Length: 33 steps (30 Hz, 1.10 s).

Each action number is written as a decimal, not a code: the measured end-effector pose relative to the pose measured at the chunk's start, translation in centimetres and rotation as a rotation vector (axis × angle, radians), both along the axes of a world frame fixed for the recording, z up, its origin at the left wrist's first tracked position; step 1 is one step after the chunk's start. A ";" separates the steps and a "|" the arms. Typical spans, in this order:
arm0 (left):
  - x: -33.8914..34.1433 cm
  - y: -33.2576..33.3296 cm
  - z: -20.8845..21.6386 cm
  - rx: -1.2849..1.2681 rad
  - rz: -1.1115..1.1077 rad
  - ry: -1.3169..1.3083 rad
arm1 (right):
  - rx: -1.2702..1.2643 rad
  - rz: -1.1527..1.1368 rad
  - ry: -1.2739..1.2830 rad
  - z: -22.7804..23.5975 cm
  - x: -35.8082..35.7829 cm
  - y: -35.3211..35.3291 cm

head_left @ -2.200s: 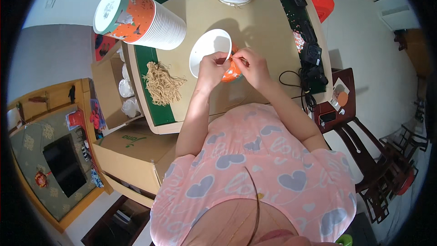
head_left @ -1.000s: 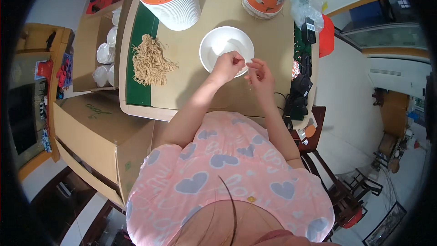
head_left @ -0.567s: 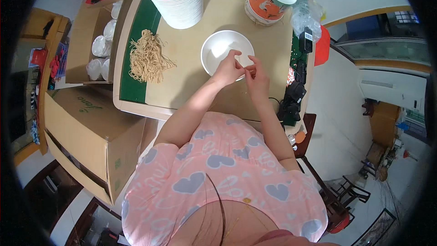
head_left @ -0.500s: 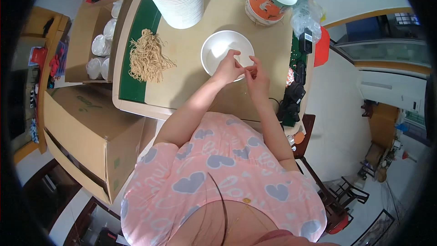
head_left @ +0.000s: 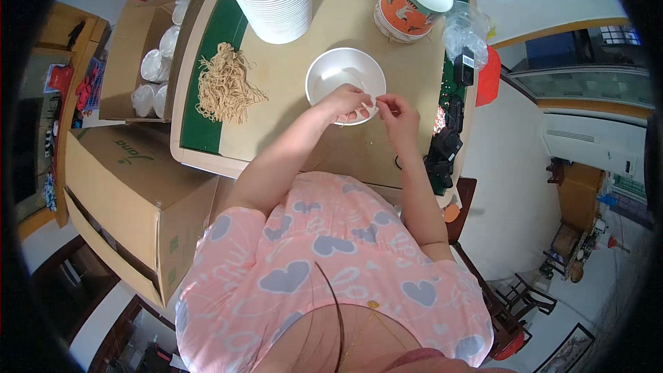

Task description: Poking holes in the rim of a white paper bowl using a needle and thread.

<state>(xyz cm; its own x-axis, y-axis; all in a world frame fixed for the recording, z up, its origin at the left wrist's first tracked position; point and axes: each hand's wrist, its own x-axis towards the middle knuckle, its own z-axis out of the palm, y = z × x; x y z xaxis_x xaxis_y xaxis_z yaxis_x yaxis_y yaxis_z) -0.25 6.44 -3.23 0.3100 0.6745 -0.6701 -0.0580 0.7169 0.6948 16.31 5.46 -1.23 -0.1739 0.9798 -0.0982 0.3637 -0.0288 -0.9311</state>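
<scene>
In front of me on the table stands a white paper bowl (head_left: pixel 331 72). Over its near right rim my left hand (head_left: pixel 343 103) is closed, fingers curled toward the right hand. The fingertips of my right hand (head_left: pixel 400 119) pinch together beside the left ones. Whatever lies between the fingertips is too small to make out. A loose heap of beige strings (head_left: pixel 228 86) lies to the left of the bowl.
A tall stack of white and orange paper tubs (head_left: pixel 280 14) rises behind the strings. Another orange tub (head_left: pixel 407 10) stands at the far right, near clear plastic bags (head_left: pixel 464 31). Black devices (head_left: pixel 444 148) line the right edge. Cardboard boxes (head_left: pixel 138 179) sit at the left.
My left hand has lowered slightly and its raised fingers have curled down. My right hand has shifted slightly right, its fingers now pinched together. The bowl has stayed in place.
</scene>
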 end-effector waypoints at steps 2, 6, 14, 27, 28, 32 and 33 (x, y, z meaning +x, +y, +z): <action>0.3 0.2 0.0 -0.003 -0.018 0.035 | -0.006 0.026 0.043 -0.1 0.1 0.2; 0.2 0.8 -0.7 -0.120 -0.045 0.085 | 0.057 0.134 -0.024 -0.6 0.0 -0.2; 0.3 0.9 -3.2 -0.199 -0.003 -0.184 | 0.198 0.107 -0.215 -0.8 0.3 -1.3; 1.7 -2.8 -0.2 0.605 -0.027 0.336 | -0.207 -0.144 0.295 -3.2 1.2 -0.7; 1.8 -3.1 -0.2 0.659 -0.026 0.363 | -0.229 -0.187 0.332 -2.7 1.0 -0.8; 1.9 -3.7 -0.4 0.855 -0.026 0.467 | -0.259 -0.196 0.360 -2.2 0.9 -0.9; 1.9 -3.7 -0.3 0.852 -0.027 0.483 | -0.287 -0.160 0.387 -2.2 1.1 -0.9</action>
